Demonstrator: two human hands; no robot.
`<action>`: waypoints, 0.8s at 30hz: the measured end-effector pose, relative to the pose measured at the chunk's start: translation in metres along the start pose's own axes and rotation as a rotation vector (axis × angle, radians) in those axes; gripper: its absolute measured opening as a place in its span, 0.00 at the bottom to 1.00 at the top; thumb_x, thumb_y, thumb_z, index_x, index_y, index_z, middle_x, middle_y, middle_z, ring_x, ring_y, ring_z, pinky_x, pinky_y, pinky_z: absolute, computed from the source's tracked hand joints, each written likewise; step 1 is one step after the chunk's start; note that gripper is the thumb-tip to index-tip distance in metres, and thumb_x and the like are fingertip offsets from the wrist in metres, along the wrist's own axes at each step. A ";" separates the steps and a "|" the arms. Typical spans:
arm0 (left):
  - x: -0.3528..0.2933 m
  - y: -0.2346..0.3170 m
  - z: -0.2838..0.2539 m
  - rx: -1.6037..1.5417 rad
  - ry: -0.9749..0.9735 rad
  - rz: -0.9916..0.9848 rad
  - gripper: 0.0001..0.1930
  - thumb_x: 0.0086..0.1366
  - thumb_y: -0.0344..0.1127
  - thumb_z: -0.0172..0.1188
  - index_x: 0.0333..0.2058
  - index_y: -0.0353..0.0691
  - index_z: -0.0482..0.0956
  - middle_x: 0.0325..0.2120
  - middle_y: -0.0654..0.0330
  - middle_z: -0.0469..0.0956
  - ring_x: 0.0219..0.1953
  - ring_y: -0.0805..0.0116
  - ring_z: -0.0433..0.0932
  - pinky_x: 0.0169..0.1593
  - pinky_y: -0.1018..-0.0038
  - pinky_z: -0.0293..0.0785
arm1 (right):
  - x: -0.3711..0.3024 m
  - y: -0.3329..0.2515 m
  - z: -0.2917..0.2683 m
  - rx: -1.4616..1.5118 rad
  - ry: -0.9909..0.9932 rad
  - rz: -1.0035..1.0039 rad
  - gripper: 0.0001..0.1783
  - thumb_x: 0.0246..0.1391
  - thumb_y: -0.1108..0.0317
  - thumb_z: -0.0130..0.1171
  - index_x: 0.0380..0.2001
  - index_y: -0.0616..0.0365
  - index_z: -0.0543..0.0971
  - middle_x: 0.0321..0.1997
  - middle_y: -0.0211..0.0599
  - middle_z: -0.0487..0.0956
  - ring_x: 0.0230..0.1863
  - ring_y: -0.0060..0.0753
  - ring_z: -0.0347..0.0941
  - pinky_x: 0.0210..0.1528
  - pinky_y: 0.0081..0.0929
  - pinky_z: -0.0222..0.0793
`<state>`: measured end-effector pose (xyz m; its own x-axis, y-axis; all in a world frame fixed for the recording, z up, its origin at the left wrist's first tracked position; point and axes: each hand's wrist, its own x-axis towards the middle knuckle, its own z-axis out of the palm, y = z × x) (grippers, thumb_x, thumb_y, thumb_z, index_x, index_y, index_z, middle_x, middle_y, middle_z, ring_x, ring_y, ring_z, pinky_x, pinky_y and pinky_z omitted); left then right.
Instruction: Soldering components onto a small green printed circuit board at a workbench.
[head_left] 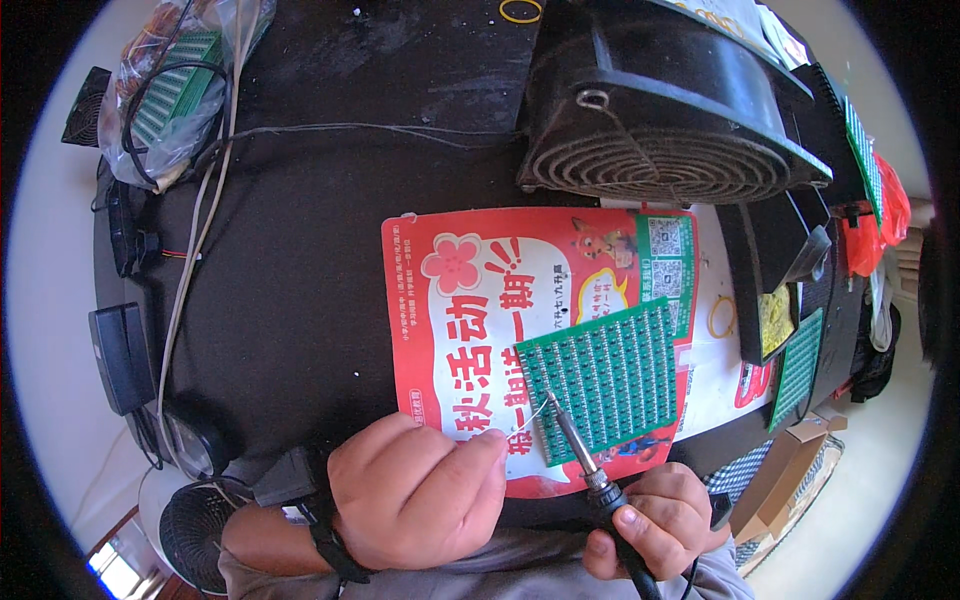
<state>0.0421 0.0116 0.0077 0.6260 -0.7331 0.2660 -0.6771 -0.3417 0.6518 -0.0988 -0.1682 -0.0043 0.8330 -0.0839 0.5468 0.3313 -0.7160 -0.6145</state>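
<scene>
A green circuit board panel [610,375] with rows of small parts lies tilted on a red and white printed sheet [420,330]. My right hand [655,525] is closed round the handle of a soldering iron [600,485], whose tip points at the board's left part. Pinched in my left hand [420,490] is a thin strand of solder wire [530,418], its far end close to the iron's tip. Whether wire and tip touch the board I cannot tell. A black band with a box-like piece [300,490] is round my left wrist.
A large black fan [670,130] stands behind the sheet. To its right are a soldering stand with yellow sponge [776,320] and another green board [797,370]. A plastic bag of boards [175,95] lies far left, near cables [190,285] and a black adapter [120,360].
</scene>
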 end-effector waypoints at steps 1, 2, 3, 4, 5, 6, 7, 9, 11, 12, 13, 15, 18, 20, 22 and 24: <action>0.000 0.000 0.000 0.003 0.003 0.004 0.10 0.43 0.23 0.66 0.27 0.37 0.78 0.15 0.62 0.72 0.14 0.66 0.71 0.20 0.73 0.67 | 0.001 0.000 0.000 -0.006 -0.001 0.005 0.17 0.40 0.66 0.64 0.34 0.58 0.72 0.21 0.32 0.68 0.18 0.29 0.64 0.18 0.24 0.62; 0.000 0.000 0.000 0.007 0.005 0.011 0.10 0.43 0.23 0.66 0.27 0.37 0.78 0.15 0.62 0.71 0.14 0.66 0.70 0.20 0.73 0.67 | 0.000 0.000 -0.001 -0.004 -0.005 0.000 0.17 0.40 0.66 0.64 0.34 0.59 0.72 0.21 0.33 0.68 0.18 0.29 0.64 0.18 0.24 0.62; 0.000 0.000 0.001 0.011 0.007 0.016 0.10 0.43 0.23 0.66 0.27 0.37 0.78 0.15 0.63 0.71 0.14 0.66 0.70 0.20 0.73 0.67 | -0.001 0.000 0.000 -0.001 -0.011 -0.005 0.17 0.39 0.66 0.64 0.34 0.59 0.72 0.21 0.33 0.68 0.18 0.29 0.64 0.18 0.24 0.62; -0.001 0.000 0.001 0.016 0.009 0.021 0.10 0.43 0.23 0.66 0.27 0.37 0.78 0.14 0.63 0.71 0.14 0.66 0.70 0.20 0.73 0.67 | -0.003 0.001 -0.001 0.011 -0.020 -0.019 0.17 0.39 0.66 0.64 0.34 0.59 0.72 0.21 0.33 0.68 0.17 0.29 0.64 0.17 0.23 0.62; -0.001 0.000 0.001 0.024 0.005 0.025 0.09 0.43 0.22 0.66 0.27 0.37 0.78 0.14 0.63 0.71 0.14 0.66 0.70 0.20 0.73 0.67 | -0.003 0.001 0.001 0.009 -0.009 -0.022 0.17 0.39 0.66 0.64 0.34 0.59 0.72 0.21 0.33 0.68 0.17 0.29 0.64 0.17 0.23 0.62; -0.002 -0.001 0.002 0.025 0.000 0.032 0.09 0.43 0.22 0.66 0.26 0.37 0.78 0.14 0.63 0.71 0.14 0.66 0.70 0.20 0.73 0.67 | -0.002 0.000 0.001 0.001 0.000 -0.021 0.17 0.39 0.66 0.64 0.34 0.59 0.72 0.21 0.33 0.68 0.17 0.29 0.63 0.17 0.23 0.62; -0.002 -0.001 0.003 0.027 -0.005 0.039 0.09 0.43 0.22 0.66 0.26 0.36 0.78 0.14 0.63 0.71 0.14 0.66 0.70 0.20 0.73 0.67 | 0.003 -0.004 0.006 -0.020 0.029 -0.008 0.18 0.39 0.66 0.64 0.34 0.59 0.72 0.21 0.34 0.68 0.17 0.29 0.63 0.17 0.23 0.62; -0.001 -0.001 0.003 0.023 -0.003 0.040 0.09 0.43 0.23 0.66 0.26 0.36 0.78 0.14 0.63 0.71 0.14 0.66 0.70 0.20 0.73 0.66 | 0.008 -0.006 0.009 -0.039 0.042 0.007 0.18 0.39 0.67 0.64 0.35 0.60 0.72 0.21 0.34 0.69 0.17 0.29 0.63 0.17 0.23 0.62; -0.001 -0.001 0.003 0.028 -0.005 0.043 0.09 0.43 0.23 0.65 0.26 0.36 0.78 0.14 0.63 0.70 0.13 0.66 0.69 0.20 0.73 0.66 | 0.010 -0.004 0.009 -0.032 0.009 0.012 0.18 0.39 0.67 0.64 0.35 0.60 0.72 0.21 0.34 0.69 0.17 0.29 0.63 0.16 0.23 0.62; -0.001 -0.002 0.003 0.029 -0.009 0.050 0.09 0.43 0.23 0.65 0.26 0.36 0.78 0.14 0.63 0.70 0.13 0.66 0.69 0.19 0.73 0.66 | 0.010 -0.004 0.008 -0.034 0.003 0.005 0.18 0.39 0.67 0.64 0.35 0.60 0.72 0.21 0.34 0.69 0.17 0.29 0.64 0.16 0.23 0.62; -0.001 -0.002 0.004 0.029 -0.012 0.057 0.08 0.43 0.23 0.65 0.26 0.36 0.78 0.14 0.63 0.70 0.13 0.66 0.69 0.19 0.73 0.66 | 0.010 -0.004 0.008 -0.036 -0.002 -0.001 0.18 0.39 0.67 0.64 0.35 0.60 0.72 0.21 0.34 0.69 0.17 0.29 0.64 0.16 0.23 0.62; -0.002 -0.001 0.005 0.020 -0.015 0.048 0.08 0.43 0.23 0.65 0.26 0.36 0.78 0.14 0.63 0.70 0.13 0.66 0.69 0.20 0.73 0.66 | 0.008 -0.004 0.005 -0.035 -0.005 -0.020 0.18 0.39 0.67 0.64 0.35 0.61 0.72 0.20 0.33 0.69 0.17 0.29 0.65 0.16 0.23 0.63; -0.002 -0.001 0.004 0.019 -0.035 0.052 0.08 0.43 0.23 0.65 0.26 0.36 0.78 0.14 0.63 0.70 0.13 0.66 0.69 0.20 0.73 0.66 | 0.007 -0.003 0.004 -0.030 0.004 -0.041 0.18 0.39 0.67 0.64 0.35 0.61 0.72 0.20 0.33 0.69 0.17 0.29 0.65 0.16 0.22 0.63; -0.003 0.000 0.002 0.038 -0.043 0.049 0.09 0.43 0.23 0.65 0.27 0.35 0.79 0.14 0.63 0.70 0.13 0.66 0.69 0.20 0.73 0.66 | 0.010 -0.002 0.008 -0.027 0.011 -0.033 0.18 0.40 0.67 0.64 0.35 0.61 0.72 0.20 0.33 0.68 0.17 0.29 0.64 0.15 0.22 0.63; -0.005 0.000 0.003 0.053 -0.039 0.047 0.09 0.43 0.23 0.64 0.27 0.35 0.79 0.14 0.63 0.70 0.14 0.65 0.69 0.20 0.73 0.66 | -0.002 0.001 0.003 -0.004 -0.013 -0.033 0.18 0.39 0.67 0.64 0.35 0.61 0.72 0.21 0.33 0.68 0.17 0.29 0.64 0.16 0.23 0.63; -0.003 -0.002 0.006 0.036 -0.037 0.056 0.09 0.43 0.22 0.64 0.27 0.35 0.79 0.14 0.63 0.70 0.14 0.65 0.69 0.20 0.73 0.66 | -0.004 0.001 0.000 -0.018 -0.042 -0.029 0.19 0.39 0.67 0.64 0.35 0.61 0.72 0.22 0.33 0.69 0.18 0.29 0.64 0.16 0.23 0.63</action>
<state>0.0388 0.0105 0.0013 0.5726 -0.7727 0.2738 -0.7242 -0.3202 0.6108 -0.1022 -0.1686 -0.0066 0.8411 -0.0345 0.5398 0.3474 -0.7303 -0.5881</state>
